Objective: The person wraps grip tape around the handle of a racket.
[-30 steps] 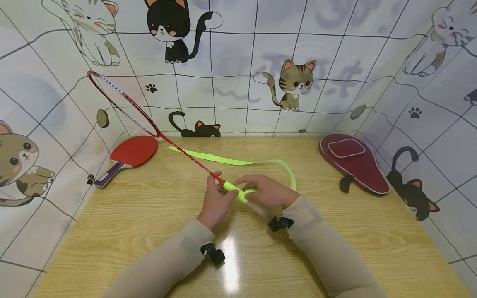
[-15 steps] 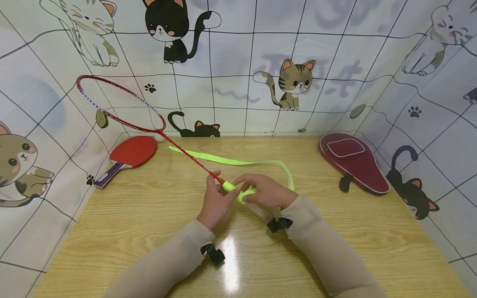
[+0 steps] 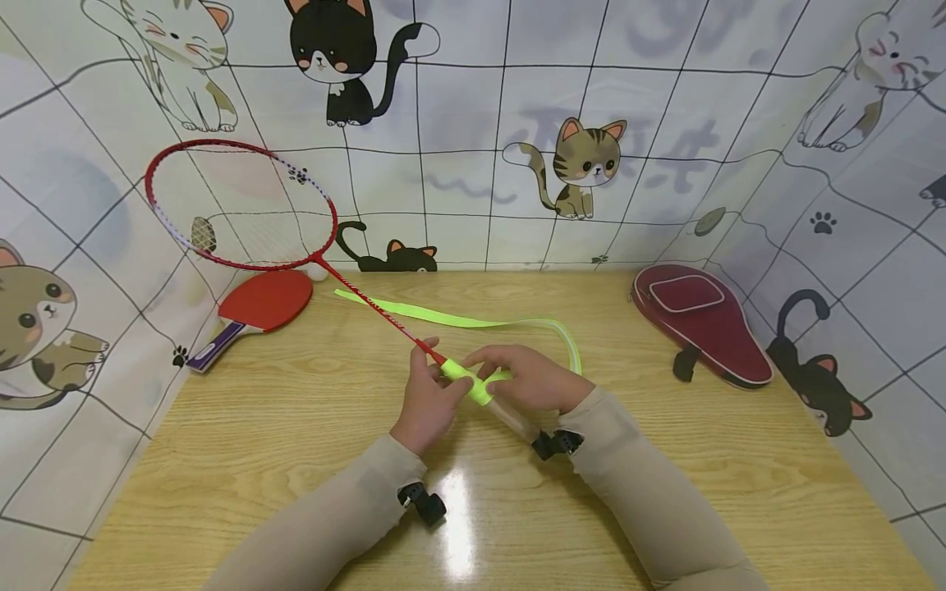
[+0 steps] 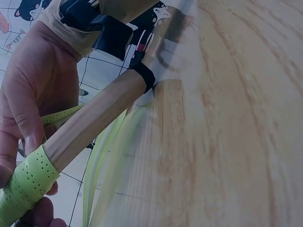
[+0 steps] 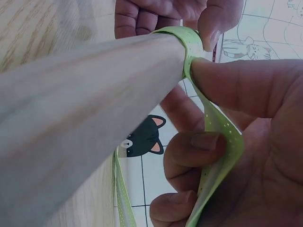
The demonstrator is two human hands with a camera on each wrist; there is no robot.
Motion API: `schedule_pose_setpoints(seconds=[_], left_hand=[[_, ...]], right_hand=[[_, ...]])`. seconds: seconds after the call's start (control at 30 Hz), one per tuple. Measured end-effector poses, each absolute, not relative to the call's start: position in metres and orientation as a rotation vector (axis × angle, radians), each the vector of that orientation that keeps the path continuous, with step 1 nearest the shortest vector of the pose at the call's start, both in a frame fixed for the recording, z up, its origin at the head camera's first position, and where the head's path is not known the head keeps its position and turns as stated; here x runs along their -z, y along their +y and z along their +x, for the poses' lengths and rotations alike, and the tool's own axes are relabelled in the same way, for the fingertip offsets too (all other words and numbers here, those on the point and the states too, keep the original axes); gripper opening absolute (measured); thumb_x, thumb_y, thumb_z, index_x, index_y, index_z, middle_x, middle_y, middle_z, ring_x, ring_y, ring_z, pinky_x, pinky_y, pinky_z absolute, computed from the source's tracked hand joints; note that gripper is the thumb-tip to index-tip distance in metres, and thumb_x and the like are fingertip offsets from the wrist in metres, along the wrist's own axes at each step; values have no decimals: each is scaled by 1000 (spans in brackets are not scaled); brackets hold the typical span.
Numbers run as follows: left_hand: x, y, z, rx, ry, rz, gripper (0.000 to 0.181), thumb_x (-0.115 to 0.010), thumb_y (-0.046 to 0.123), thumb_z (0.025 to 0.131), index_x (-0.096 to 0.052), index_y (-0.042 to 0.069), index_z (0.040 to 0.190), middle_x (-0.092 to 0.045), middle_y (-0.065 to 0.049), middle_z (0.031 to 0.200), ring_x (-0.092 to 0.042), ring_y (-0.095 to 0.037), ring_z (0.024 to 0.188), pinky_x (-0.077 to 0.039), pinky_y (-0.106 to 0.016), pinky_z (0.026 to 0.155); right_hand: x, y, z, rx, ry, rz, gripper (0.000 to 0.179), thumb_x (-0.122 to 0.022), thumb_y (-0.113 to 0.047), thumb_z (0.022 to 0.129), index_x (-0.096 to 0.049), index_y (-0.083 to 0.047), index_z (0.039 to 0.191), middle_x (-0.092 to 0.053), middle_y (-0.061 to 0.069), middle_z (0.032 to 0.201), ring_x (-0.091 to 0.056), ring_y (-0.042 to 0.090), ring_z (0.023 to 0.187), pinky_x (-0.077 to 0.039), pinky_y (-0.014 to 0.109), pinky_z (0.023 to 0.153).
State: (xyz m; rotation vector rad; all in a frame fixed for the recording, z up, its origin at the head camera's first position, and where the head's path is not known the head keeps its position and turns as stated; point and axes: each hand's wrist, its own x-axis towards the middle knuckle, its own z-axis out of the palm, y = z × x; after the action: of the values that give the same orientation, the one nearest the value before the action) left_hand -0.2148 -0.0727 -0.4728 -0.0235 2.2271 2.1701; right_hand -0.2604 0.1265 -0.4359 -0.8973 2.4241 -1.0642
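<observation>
A red badminton racket (image 3: 367, 303) slants across the middle of the head view, head up at the left. My left hand (image 3: 427, 406) grips it at the top of the handle, over the part wrapped in lime-green perforated grip tape (image 4: 31, 182). Below the wrap, the bare wooden handle (image 4: 97, 116) shows, with a black band near its lower part. My right hand (image 3: 538, 379) pinches the tape at the edge of the wrap, and the strip runs across its curled fingers (image 5: 196, 151). The loose tail of tape (image 3: 443, 318) curves over the table behind the hands.
On the wooden table (image 3: 310, 427), a red table tennis bat (image 3: 268, 300) lies at the back left, a small white object (image 3: 318, 274) beside it. A dark red bat case (image 3: 698, 324) lies at the right. Cat-printed walls (image 3: 466, 189) enclose the back and sides.
The racket has turned about its shaft, its head going from nearly edge-on to broad face. Both hands stay in nearly the same place; the loose tape near the right wrist shifts slightly left.
</observation>
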Motion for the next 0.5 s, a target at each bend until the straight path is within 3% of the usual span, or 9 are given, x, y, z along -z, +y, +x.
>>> schedule_pose_setpoints(seconds=[0.17,0.5], left_hand=[[473,-73,-215,-2166,2250,-10,78,-69,0,92,-26,10,155,-68,-26,120,-71,-30,103,-54,-32,86],[474,-74,-214,-2092,2301,-9,81,-75,11,97,-24,14,159,-68,-23,114,-72,-29,101,-56,-32,82]], right_hand=[[435,126,-259,1083,2399,-881,52,-66,0,98,-62,-22,145,-73,2,128,-68,23,118,-53,52,103],[433,126,-258,1080,2428,-888,50,-74,-5,95,-64,-22,141,-75,1,116,-69,21,112,-53,53,102]])
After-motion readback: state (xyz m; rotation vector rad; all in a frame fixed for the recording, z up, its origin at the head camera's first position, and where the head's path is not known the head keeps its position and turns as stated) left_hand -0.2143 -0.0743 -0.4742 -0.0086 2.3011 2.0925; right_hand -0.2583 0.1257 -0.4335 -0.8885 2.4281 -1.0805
